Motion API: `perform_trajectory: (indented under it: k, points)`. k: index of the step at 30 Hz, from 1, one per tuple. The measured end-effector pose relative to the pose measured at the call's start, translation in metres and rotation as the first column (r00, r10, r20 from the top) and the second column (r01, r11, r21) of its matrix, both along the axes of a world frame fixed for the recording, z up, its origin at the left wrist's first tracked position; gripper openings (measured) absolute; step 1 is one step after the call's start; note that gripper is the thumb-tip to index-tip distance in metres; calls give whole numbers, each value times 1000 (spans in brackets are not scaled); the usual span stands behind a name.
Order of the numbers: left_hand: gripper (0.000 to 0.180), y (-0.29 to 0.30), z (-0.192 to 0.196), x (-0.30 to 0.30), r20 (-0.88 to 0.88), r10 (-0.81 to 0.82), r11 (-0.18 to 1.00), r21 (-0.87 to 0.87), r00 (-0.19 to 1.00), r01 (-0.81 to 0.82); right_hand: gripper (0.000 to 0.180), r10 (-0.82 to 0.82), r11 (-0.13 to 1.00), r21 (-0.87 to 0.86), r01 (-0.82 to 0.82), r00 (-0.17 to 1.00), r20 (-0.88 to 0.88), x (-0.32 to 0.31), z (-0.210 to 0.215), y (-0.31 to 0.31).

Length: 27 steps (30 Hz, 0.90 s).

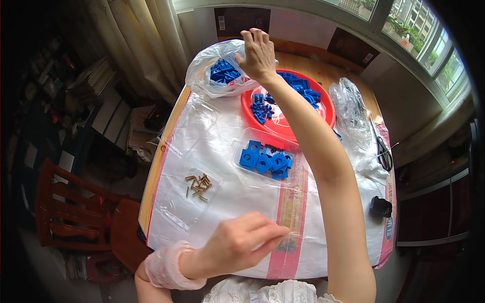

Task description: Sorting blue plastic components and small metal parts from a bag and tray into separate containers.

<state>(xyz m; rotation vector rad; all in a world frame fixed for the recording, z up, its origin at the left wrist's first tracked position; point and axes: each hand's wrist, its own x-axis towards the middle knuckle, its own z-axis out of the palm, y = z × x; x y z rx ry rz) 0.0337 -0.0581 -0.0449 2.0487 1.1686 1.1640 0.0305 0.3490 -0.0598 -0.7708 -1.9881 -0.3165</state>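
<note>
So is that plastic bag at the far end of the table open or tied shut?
Open. The right hand grips the clear plastic bag at its rim, and the blue plastic pieces show through the wide mouth.

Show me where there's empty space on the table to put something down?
Bare sheet lies between the brass screws and the clear tray of blue squares, and right of the right arm, before the black block. It's crowded at the far end: red bowl, blue-parts bag, crumpled bag.

You see blue plastic parts (pixel 267 162), red round basin (pixel 288 132), brass-coloured screws (pixel 198 185), clear bag (pixel 207 68), white sheet (pixel 237 197) with pink stripe.
</note>
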Motion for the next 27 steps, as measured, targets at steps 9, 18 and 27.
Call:
perform_trajectory:
  k: [9, 18, 27]
  points:
    - [98, 240, -19, -263, -161, 811, 521, -241, 563, -819, 120, -143, 693, -711, 123, 989, 32, -16, -11, 44]
    - [92, 374, -65, -250, -400, 534, 571, -479, 745, -667, 34, -291, 557, -824, 106, 954, -74, -33, -36, 97]
    - [28, 439, -62, -276, -112, 780, 582, -230, 615, -780, 19, -276, 424, -590, -687, 523, -806, -71, -36, 148]
